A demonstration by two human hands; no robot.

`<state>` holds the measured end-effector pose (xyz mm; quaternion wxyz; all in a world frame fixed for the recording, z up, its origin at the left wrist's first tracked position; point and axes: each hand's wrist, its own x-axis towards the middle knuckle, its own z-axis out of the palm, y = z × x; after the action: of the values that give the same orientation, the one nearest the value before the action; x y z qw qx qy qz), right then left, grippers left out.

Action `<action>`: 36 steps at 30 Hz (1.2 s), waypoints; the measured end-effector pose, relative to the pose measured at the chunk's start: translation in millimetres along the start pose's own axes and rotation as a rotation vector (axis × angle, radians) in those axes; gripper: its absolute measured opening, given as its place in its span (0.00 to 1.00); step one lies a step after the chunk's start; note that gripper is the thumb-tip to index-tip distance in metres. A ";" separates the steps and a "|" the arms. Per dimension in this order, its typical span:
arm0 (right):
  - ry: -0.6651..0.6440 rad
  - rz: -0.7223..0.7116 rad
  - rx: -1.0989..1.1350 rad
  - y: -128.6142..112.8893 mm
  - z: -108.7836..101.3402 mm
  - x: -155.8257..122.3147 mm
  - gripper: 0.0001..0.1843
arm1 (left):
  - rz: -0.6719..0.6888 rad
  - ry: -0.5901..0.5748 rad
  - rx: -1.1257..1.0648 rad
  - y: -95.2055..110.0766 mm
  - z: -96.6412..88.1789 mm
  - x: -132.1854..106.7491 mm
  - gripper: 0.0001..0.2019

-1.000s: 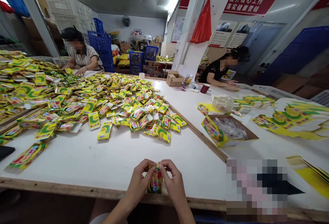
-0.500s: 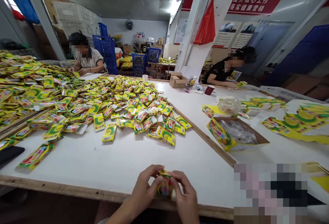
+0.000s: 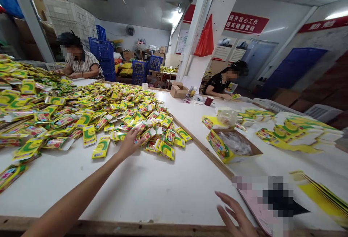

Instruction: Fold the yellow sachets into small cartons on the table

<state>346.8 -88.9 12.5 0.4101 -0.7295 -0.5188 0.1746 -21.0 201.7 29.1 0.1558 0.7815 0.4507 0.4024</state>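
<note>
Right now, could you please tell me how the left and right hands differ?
The left hand reaches out to the pile of small cartons; the right hand is near the front table edge. The left hand appears to touch cartons; the right hand touches none. Both are bare.

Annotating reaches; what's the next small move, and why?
Probably close the left hand on one of the yellow packets: it is at the near side of their pile, apparently open, and the right hand is open too, with nothing visible in it.
</note>
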 end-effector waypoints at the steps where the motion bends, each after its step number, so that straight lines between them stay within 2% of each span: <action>1: 0.005 -0.017 0.029 -10.6 14.4 16.8 0.25 | 0.005 -0.002 0.025 -5.8 -0.5 4.8 0.21; 5: -0.041 -0.090 0.041 -43.1 62.4 96.8 0.29 | 0.014 -0.001 0.125 -29.3 -12.6 25.0 0.21; 9: -0.068 -0.182 -0.021 -60.3 100.9 181.5 0.32 | -0.008 0.017 0.211 -56.1 -28.2 52.5 0.22; 12: -0.066 -0.235 -0.043 -72.1 132.4 242.4 0.31 | -0.038 0.006 0.259 -77.7 -31.3 78.3 0.24; 16: -0.055 -0.274 -0.102 -86.8 174.3 316.9 0.29 | -0.065 -0.043 0.291 -105.5 -19.2 118.7 0.28; 22: -0.055 -0.205 -0.230 -95.4 220.7 407.4 0.34 | -0.093 -0.098 0.282 -136.4 19.9 182.7 0.34; 26: -0.052 -0.104 -0.315 -95.5 244.2 453.1 0.48 | -0.107 -0.141 0.281 -151.3 43.3 212.3 0.38; 28: -0.091 -0.062 -0.365 -96.0 257.3 470.5 0.49 | -0.103 -0.182 0.282 -157.9 50.3 220.9 0.40; 32: -0.206 -0.059 -0.485 -98.8 283.6 485.4 0.45 | -0.080 -0.294 0.259 -166.4 53.0 227.4 0.41; 36: -0.262 -0.167 -0.564 -103.4 294.5 469.1 0.34 | -0.062 -0.352 0.241 -162.3 44.8 220.5 0.41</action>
<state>271.0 469.1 -4.3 0.1341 -0.7407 -0.6532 0.0822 -21.0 478.5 10.3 0.1497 0.8384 0.4852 0.1981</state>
